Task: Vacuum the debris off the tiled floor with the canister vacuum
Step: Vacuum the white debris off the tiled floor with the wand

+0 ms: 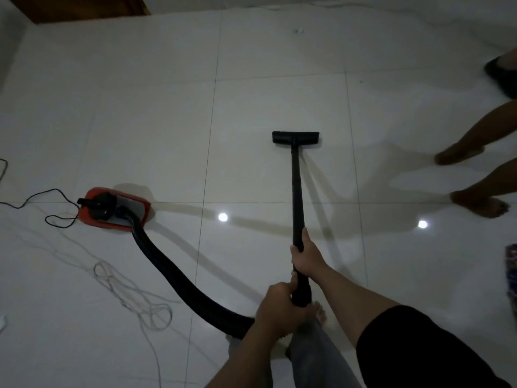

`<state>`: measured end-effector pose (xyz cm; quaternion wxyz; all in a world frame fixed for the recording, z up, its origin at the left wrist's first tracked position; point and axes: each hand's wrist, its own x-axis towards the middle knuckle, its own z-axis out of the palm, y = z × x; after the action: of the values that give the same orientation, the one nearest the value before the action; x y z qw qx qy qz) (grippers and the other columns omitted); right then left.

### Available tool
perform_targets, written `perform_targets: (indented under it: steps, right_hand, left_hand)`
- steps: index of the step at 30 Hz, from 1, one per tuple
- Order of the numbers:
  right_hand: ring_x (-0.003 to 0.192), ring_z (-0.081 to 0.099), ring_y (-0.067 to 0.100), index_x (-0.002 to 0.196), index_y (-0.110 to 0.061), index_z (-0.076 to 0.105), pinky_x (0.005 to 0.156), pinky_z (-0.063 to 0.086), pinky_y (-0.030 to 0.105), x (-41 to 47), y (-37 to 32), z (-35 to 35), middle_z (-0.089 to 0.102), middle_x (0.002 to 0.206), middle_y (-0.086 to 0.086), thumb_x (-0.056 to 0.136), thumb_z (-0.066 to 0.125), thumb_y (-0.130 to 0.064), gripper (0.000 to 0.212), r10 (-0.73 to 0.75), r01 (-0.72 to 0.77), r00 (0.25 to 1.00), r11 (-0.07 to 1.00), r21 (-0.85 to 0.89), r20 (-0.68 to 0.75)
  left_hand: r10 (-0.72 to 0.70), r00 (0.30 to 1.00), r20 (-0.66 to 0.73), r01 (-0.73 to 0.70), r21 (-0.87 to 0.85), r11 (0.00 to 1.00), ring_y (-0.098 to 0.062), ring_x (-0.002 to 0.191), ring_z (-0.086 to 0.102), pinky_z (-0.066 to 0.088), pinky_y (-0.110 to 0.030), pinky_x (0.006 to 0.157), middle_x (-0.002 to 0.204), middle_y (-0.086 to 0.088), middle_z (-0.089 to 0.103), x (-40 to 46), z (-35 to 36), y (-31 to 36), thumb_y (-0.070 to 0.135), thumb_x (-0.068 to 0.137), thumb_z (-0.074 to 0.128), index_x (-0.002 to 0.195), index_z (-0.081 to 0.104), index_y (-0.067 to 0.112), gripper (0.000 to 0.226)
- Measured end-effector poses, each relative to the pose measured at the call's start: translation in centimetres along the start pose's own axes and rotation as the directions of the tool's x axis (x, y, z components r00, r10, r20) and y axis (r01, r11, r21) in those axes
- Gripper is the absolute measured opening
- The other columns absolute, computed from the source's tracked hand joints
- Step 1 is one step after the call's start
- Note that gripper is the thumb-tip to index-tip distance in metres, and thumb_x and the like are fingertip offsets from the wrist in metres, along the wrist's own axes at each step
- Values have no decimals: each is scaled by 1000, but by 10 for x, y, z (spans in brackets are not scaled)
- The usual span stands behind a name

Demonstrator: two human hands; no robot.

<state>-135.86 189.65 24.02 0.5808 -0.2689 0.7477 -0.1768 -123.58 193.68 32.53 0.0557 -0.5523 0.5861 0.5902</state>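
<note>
Gripping the long black vacuum wand (296, 191) with both fists, right hand (305, 254) ahead of left hand (279, 302) for reach, a person holds its flat black floor nozzle (295, 138) on the glossy white tiled floor (140, 107). The red-and-grey canister vacuum (112, 210) sits left on its ribbed black hose (167, 271); loose white cord (134, 292) and a bystander's bare feet (475, 203) crowd the sides.

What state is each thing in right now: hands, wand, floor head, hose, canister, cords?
Right hand: shut on the wand, farther down.
Left hand: shut on the wand, at its near end.
Wand: angled forward.
Floor head: flat on the tiled floor.
Hose: curved, joined to the canister.
Canister: on the floor, left of the wand.
Black cord: loose, looped.
White cord: tangled loops.
</note>
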Motion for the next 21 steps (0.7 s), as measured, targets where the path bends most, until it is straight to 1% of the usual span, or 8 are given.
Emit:
perform_targets:
  steps: [3,9,12,15,17,18,19,21]
  right_hand:
    - [79,59,21,155,-25,-4,73,51,36,18,-3,-39,59,100,11,100,44,-22,73,18,-18,1000,1000,7,-8]
    - [80,61,23,154,-28,-5,81,54,42,52,-14,-98,60,90,9,99,45,-23,75,39,-40,998,999,5,43]
    - [78,59,23,154,-28,-7,81,53,42,73,-30,-119,60,84,8,100,45,-21,75,36,-35,996,999,-19,78]
    - [77,57,22,154,-29,-7,82,52,42,95,-50,-135,57,83,6,100,44,-20,74,40,-38,994,999,-20,99]
    - [73,55,20,154,-31,-6,78,52,41,112,-65,-143,57,79,6,100,44,-19,74,52,-53,994,999,10,95]
    - [71,55,20,154,-31,-6,77,52,40,120,-72,-146,57,78,6,100,44,-19,74,59,-60,994,998,15,93]
    - [71,55,19,154,-32,-5,76,52,39,128,-80,-149,57,78,6,100,44,-19,74,66,-68,994,998,15,90]
    - [71,56,19,154,-32,-5,74,53,38,146,-96,-156,57,79,6,100,44,-20,74,71,-72,994,997,10,86]
  left_hand:
    - [30,999,-13,-30,56,998,-20,63,63,49,-31,55,74,-5,64,22,8,37,36,64,63,95,64,6,43]
    - [20,1000,5,-20,35,999,-16,57,50,38,-28,52,62,2,52,64,21,88,21,72,67,73,53,8,19]
    - [8,999,-32,-8,-4,1000,-16,60,54,45,-32,56,67,-4,58,86,22,105,19,73,67,80,61,-3,24]
    - [3,999,-35,-4,-14,1000,-15,65,55,54,-38,66,71,-4,58,111,13,124,20,75,68,88,62,-3,27]
    - [-2,1000,-18,2,-15,1000,-10,61,48,55,-29,68,68,3,53,133,3,134,20,78,67,90,61,2,22]
    - [2,1000,-11,-2,7,1000,-4,57,40,51,-12,59,66,7,46,143,-3,139,19,80,65,90,59,7,17]
    - [2,1000,5,-3,33,999,-1,55,32,40,-1,51,65,11,39,153,-9,145,19,82,63,90,55,11,14]
    - [6,1000,5,-6,36,999,2,52,33,33,-1,46,65,12,41,172,-21,153,21,81,64,84,52,15,14]
